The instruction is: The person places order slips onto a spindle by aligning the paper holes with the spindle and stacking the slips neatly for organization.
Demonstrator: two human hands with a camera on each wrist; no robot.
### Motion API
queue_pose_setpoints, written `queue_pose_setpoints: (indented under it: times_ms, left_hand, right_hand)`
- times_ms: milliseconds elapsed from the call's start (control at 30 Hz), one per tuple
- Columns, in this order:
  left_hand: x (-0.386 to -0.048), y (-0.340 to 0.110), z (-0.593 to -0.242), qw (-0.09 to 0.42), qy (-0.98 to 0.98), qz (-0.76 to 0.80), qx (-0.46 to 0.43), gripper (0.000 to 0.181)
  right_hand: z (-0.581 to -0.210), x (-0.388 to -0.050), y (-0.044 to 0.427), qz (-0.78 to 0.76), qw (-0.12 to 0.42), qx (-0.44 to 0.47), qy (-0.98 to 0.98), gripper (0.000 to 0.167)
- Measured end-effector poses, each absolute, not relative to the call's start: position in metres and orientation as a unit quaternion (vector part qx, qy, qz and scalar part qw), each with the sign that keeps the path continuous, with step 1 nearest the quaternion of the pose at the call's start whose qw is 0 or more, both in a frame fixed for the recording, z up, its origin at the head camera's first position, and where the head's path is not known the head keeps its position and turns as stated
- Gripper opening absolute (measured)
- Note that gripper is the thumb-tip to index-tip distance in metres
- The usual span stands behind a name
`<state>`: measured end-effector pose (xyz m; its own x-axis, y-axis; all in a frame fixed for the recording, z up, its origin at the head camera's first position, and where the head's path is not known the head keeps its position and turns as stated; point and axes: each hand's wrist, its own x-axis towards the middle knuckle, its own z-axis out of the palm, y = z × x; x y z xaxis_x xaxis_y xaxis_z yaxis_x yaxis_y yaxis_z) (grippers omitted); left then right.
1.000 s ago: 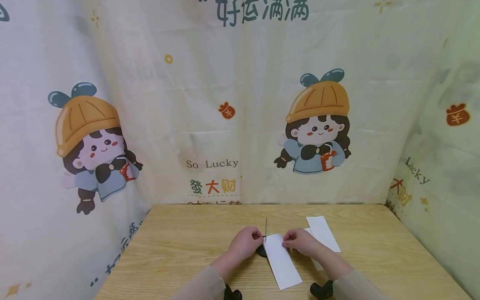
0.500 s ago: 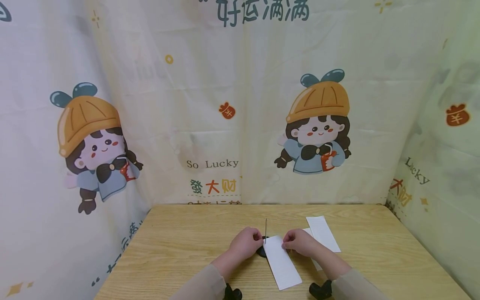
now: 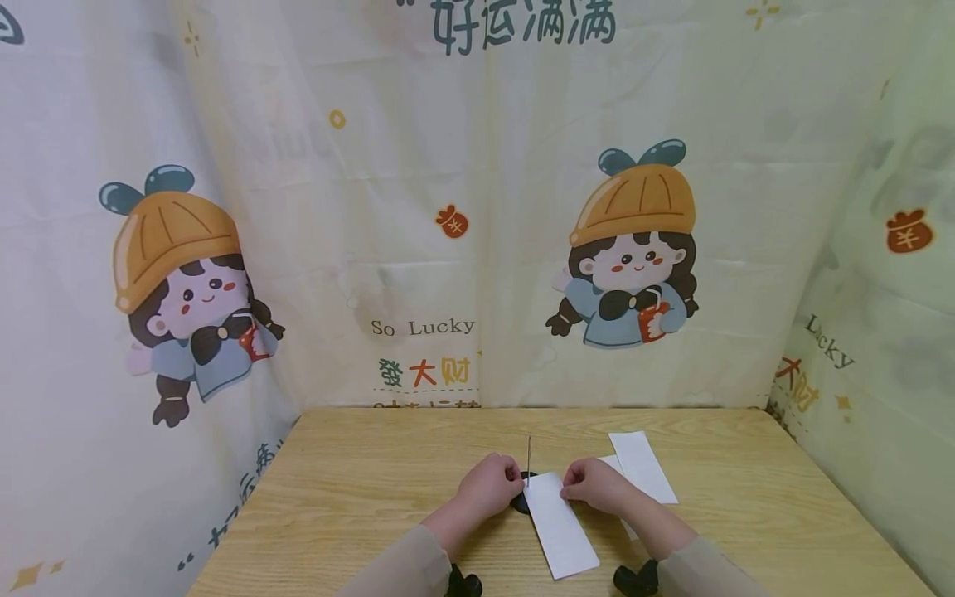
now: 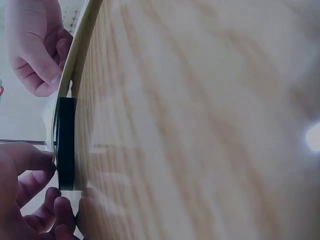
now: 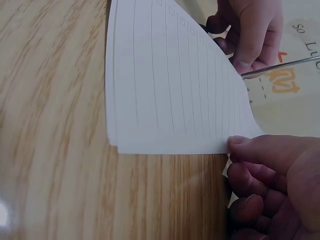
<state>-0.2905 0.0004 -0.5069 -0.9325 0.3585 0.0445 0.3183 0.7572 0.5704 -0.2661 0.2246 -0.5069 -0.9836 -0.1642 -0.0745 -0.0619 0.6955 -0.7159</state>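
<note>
A ruled paper slip (image 3: 561,526) slants between both hands in the head view; the right wrist view shows layered sheet edges. At its upper left corner a thin metal spike (image 3: 530,456) stands upright. Its round black base (image 4: 66,145) lies under the slip, partly hidden by it. My left hand (image 3: 491,483) pinches the slip's corner beside the spike, its fingertips close to the base. With thumb over and fingers beneath, my right hand (image 5: 280,180) pinches the slip's upper right edge.
Two more white paper slips (image 3: 645,466) overlap on the wooden table (image 3: 358,481) to the right, partly behind the right forearm. Black pieces (image 3: 637,578) show at the cuffs. A printed curtain (image 3: 418,274) closes off the back and sides.
The slip's upper edge has sunk slightly along the spike toward the base. Both hands keep their pinch and have hardly moved.
</note>
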Motion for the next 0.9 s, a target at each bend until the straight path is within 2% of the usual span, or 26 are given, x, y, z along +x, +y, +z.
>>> queue_pose_setpoints:
  times_ms: [600,900]
  left_hand:
    - [-0.292,-0.008,-0.507,0.061,0.918,0.342,0.192,0.012]
    - [-0.294,-0.013,-0.508,0.100,0.900,0.374,0.201,0.033]
  right_hand:
    - [-0.500,-0.263,0.224,-0.392,0.057,-0.054,0.916,0.015]
    - [-0.498,-0.260,0.236,-0.427,0.047,-0.070,0.900,0.022]
